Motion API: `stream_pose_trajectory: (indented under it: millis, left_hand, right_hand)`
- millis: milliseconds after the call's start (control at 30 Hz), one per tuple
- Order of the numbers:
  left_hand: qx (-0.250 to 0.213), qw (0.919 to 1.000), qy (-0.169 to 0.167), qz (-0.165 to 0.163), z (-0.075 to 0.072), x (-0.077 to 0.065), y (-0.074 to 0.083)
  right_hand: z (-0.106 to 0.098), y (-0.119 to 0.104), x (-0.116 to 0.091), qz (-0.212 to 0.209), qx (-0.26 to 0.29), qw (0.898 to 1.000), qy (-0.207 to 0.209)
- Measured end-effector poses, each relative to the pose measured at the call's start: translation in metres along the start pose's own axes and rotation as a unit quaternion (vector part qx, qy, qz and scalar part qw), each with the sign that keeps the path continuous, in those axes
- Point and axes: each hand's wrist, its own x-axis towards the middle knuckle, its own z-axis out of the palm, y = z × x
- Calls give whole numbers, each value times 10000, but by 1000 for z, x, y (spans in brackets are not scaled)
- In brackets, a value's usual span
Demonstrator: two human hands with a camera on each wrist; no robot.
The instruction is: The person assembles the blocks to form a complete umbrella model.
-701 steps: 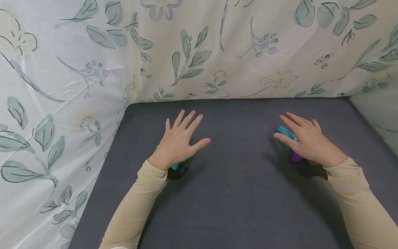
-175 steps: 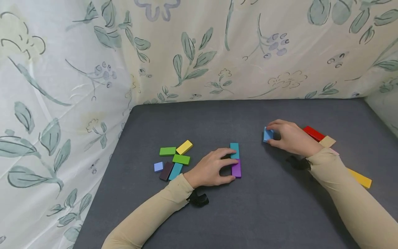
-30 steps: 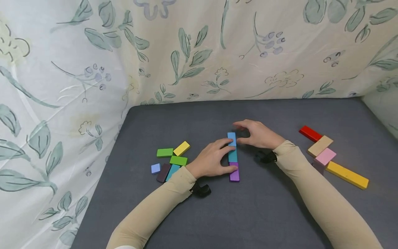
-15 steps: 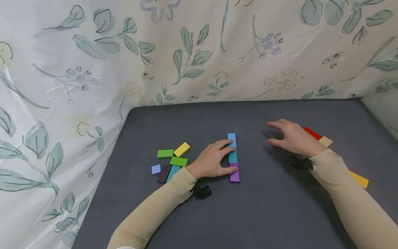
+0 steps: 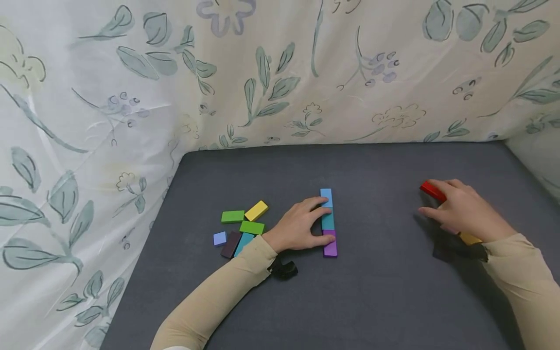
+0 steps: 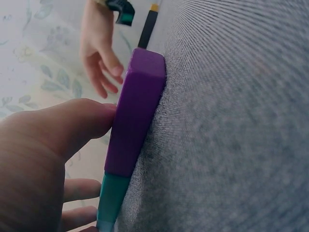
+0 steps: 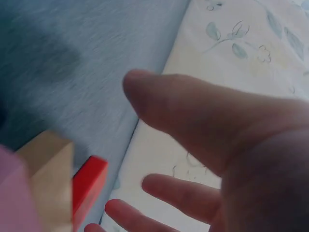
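Note:
A straight row of wooden blocks stands mid-table: a light blue block [image 5: 326, 193] at the far end, a teal block [image 5: 327, 221], then a purple block [image 5: 330, 249] nearest. My left hand [image 5: 297, 226] rests along this row, thumb on the purple block and fingertips on the other two. At the right, my right hand [image 5: 470, 211] hovers with fingers spread over a loose group, nothing between them. A red block [image 5: 430, 189] pokes out by its fingertips. The right wrist view shows a tan block [image 7: 53, 181] and a pink block [image 7: 14, 198] below.
Left of the row lies a cluster: two green blocks [image 5: 233, 217], a yellow block [image 5: 256, 210], a small periwinkle block [image 5: 220, 238], a dark block [image 5: 231, 244] and another teal block [image 5: 243, 243]. A long yellow block [image 5: 469, 238] is mostly hidden under the right arm. Floral cloth [image 5: 350, 97] hangs behind.
The right hand has moved away from the light blue block at the row's end, rightward to the group with the red block. The left hand stays on the row.

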Motion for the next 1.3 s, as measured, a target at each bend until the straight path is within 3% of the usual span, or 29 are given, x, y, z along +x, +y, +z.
stream_pose_trajectory:
  millis: [100, 700, 1067, 1300]
  left_hand:
    - [4, 10000, -13, -22, 0, 0, 1]
    - [-5, 10000, 3, -20, 2, 0, -1]
    - [-20, 10000, 33, 4, 1, -1, -1]
    - [-20, 10000, 31, 17, 0, 0, 0]
  right_hand:
    - [1, 7, -3, 90, 111, 9998, -135]
    - [3, 18, -10, 340, 87, 9994, -52]
    - [11, 15, -10, 356, -12, 9983, 459]
    - [10, 10, -13, 574, -104, 9972, 468]
